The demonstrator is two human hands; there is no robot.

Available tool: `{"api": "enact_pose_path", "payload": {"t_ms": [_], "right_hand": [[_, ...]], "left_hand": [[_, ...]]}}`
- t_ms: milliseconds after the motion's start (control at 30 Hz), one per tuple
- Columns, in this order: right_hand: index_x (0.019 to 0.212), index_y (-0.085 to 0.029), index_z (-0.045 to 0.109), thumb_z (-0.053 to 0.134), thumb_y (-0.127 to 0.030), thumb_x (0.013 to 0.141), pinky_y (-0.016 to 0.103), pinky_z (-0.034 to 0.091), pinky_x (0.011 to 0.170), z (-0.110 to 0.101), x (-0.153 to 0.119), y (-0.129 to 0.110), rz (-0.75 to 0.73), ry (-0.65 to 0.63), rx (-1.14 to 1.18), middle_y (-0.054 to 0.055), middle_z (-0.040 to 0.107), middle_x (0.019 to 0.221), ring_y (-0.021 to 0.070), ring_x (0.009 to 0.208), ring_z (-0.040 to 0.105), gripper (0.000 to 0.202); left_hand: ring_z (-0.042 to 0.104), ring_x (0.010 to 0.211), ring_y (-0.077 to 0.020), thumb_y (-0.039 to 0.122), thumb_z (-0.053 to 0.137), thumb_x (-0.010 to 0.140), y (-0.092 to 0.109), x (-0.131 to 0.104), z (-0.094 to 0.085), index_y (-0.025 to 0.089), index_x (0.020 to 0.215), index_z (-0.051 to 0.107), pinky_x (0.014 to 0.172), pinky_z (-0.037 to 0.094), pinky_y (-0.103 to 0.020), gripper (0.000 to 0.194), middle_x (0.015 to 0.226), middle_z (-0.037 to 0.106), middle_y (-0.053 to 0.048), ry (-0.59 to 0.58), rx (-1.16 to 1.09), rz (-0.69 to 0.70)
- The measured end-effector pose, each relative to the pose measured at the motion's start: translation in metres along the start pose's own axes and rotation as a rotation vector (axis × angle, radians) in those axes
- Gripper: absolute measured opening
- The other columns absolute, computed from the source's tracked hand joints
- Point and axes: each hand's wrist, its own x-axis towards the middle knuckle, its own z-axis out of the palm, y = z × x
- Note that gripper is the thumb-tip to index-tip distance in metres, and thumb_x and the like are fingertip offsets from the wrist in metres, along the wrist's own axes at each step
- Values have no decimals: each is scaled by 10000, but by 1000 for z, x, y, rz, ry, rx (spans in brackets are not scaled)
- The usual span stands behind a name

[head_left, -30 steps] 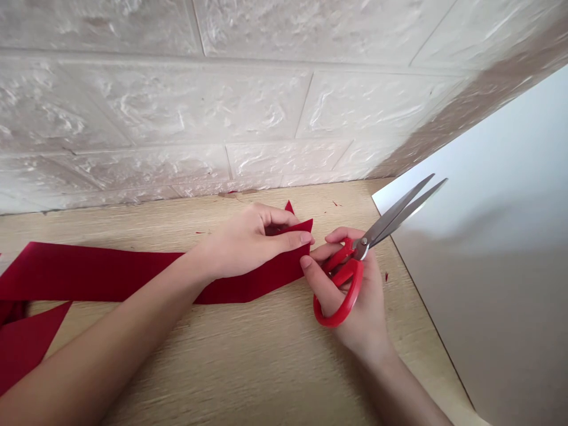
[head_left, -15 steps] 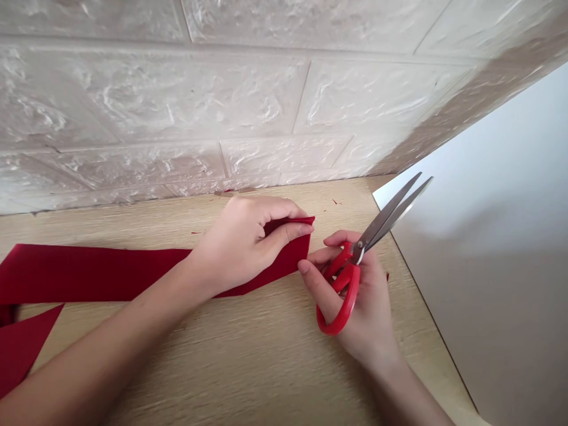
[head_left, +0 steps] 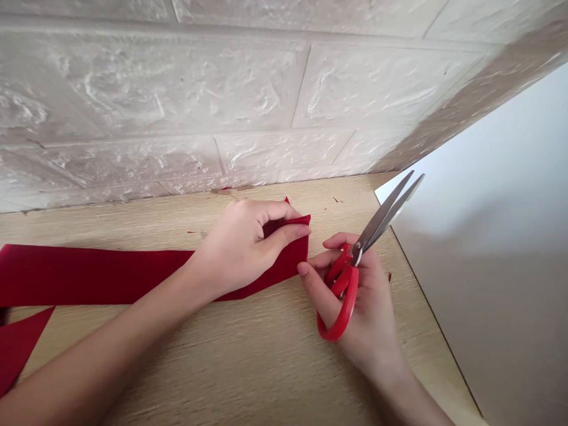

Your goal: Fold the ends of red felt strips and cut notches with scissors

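A long dark red ribbon point(head_left: 97, 275) lies across the wooden table, its right end folded over. My left hand point(head_left: 248, 248) pinches that folded end between thumb and fingers, and a small red tip pokes out above the fingers. My right hand point(head_left: 359, 302) has red-handled scissors point(head_left: 350, 278) looped over the thumb and fingers, blades slightly apart and pointing up to the right, away from the ribbon. The right thumb and a fingertip meet at the lower corner of the ribbon's end.
Another pointed red ribbon piece point(head_left: 24, 343) lies at the left edge. Small red scraps point(head_left: 335, 200) dot the wooden table point(head_left: 248, 367). A pale brick-patterned wall point(head_left: 177, 100) rises behind, and a smooth white panel point(head_left: 501, 266) stands at the right.
The ribbon's folded end has shifted slightly left, and a red tip now shows above my left fingers. The scissors have moved slightly left.
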Motion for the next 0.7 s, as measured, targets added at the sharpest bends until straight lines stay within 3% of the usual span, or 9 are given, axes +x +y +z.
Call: {"api": "enact_pose_path", "payload": {"t_ms": [200, 333, 433, 567, 700], "right_hand": [[1045, -274, 500, 733, -358, 905, 183, 322, 414, 1, -8, -4, 16, -76, 41, -98, 510, 651, 60, 460, 432, 284], [1124, -271, 488, 679, -551, 923, 221, 305, 440, -4, -16, -6, 118, -268, 83, -75, 472, 707, 72, 495, 376, 393], [1178, -268, 468, 669, -604, 915, 242, 301, 495, -5, -20, -6, 167, -422, 91, -62, 441, 747, 90, 560, 358, 472], [1168, -250, 470, 612, -676, 924, 256, 269, 530, 0, -23, -10, 228, -406, 118, -60, 405, 748, 94, 589, 326, 511], [1181, -228, 518, 588, -714, 918, 267, 306, 549, 1, -24, -12, 216, -374, 60, -32, 455, 780, 110, 621, 360, 557]], "left_hand": [[669, 761, -124, 340, 648, 959, 3, 0, -7, 233, 863, 759, 717, 486, -241, 181, 848, 775, 43, 103, -33, 69], [672, 708, -131, 367, 632, 958, 7, 1, -17, 216, 822, 733, 682, 511, -241, 227, 767, 755, 34, 161, -112, 58], [672, 723, -136, 363, 645, 941, 9, 1, -21, 222, 829, 745, 700, 529, -242, 206, 782, 757, 28, 222, -73, 70], [705, 826, -157, 362, 661, 934, 10, 0, -17, 245, 875, 769, 781, 564, -259, 170, 888, 789, 19, 252, -42, 52], [708, 762, -161, 397, 734, 880, 10, 0, -10, 252, 980, 746, 747, 587, -277, 177, 879, 791, 11, 288, -125, -13]]}}
